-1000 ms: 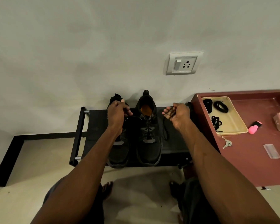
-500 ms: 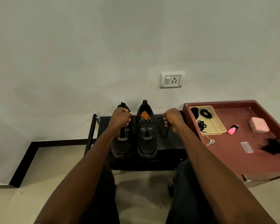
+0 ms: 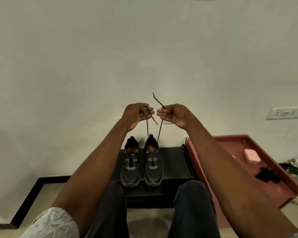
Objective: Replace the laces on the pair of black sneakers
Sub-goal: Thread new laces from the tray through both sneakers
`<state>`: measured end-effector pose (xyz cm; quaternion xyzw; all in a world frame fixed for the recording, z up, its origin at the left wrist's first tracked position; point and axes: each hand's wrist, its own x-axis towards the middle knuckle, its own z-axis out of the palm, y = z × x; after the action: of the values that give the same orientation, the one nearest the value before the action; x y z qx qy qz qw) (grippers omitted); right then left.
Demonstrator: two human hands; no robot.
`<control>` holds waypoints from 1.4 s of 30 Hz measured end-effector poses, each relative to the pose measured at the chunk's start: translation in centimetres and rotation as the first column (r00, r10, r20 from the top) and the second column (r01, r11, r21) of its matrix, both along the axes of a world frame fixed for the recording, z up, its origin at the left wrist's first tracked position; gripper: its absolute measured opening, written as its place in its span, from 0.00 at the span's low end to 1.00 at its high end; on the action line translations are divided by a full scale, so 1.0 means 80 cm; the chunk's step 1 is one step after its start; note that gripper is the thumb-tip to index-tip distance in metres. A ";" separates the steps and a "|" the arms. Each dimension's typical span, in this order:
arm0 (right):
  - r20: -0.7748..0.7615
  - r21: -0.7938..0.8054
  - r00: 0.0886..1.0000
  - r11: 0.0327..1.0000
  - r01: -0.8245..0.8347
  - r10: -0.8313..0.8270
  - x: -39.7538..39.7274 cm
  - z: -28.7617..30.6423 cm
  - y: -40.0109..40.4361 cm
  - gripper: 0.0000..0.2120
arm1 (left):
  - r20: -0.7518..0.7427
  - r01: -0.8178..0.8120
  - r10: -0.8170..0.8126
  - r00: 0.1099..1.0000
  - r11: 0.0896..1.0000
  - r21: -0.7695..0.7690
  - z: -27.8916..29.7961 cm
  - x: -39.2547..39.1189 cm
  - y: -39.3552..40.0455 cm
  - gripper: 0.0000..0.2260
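Head view shows 2 hands raised before the wall: the left hand pinches 1 end of the lace and the right hand pinches the other, both strands running taut down to the right sneaker. 2 black sneakers stand side by side on 1 black bench, the left sneaker unlaced. 1 pink box sits on 1 red table.
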<state>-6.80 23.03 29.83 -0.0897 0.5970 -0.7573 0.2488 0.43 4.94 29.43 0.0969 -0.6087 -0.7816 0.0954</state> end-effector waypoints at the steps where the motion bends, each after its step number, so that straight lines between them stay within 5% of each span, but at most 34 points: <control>1: -0.048 0.048 0.999 0.999 0.021 -0.019 0.000 0.007 -0.002 0.09 | -0.015 -0.016 0.015 1.000 0.998 -0.063 0.008 -0.001 0.003 0.11; 6: -0.297 0.296 0.954 0.946 0.130 -0.038 -0.004 0.031 -0.017 0.04 | -0.061 -0.117 0.101 0.993 0.908 -0.403 0.021 -0.009 0.008 0.05; 13: -0.523 0.358 0.849 0.886 0.294 -0.071 -0.017 0.045 -0.041 0.04 | -0.146 -0.265 0.222 0.964 0.765 -0.587 0.036 -0.035 -0.002 0.12; 16: -0.659 0.382 0.748 0.825 0.417 -0.074 -0.031 0.052 -0.052 0.06 | -0.182 -0.303 0.242 0.953 0.793 -0.529 0.044 -0.047 -0.005 0.10; 25: -0.667 0.266 0.728 0.860 0.435 -0.162 -0.053 0.086 -0.070 0.09 | -0.252 -0.325 0.234 0.939 0.845 -0.426 0.079 -0.073 -0.003 0.03; 33: -0.698 0.258 0.707 0.884 0.390 -0.108 -0.059 0.107 -0.068 0.05 | -0.216 -0.238 0.136 0.967 0.788 -0.568 0.098 -0.096 0.000 0.05; 42: -0.617 0.231 0.778 0.918 0.324 -0.119 -0.063 0.121 -0.056 0.03 | -0.230 -0.187 0.078 0.970 0.846 -0.500 0.106 -0.104 -0.012 0.04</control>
<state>-11.88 18.52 39.53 -0.2069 0.7668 -0.6069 -0.0304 -7.90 4.01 37.94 0.0301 -0.7754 -0.5862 0.2329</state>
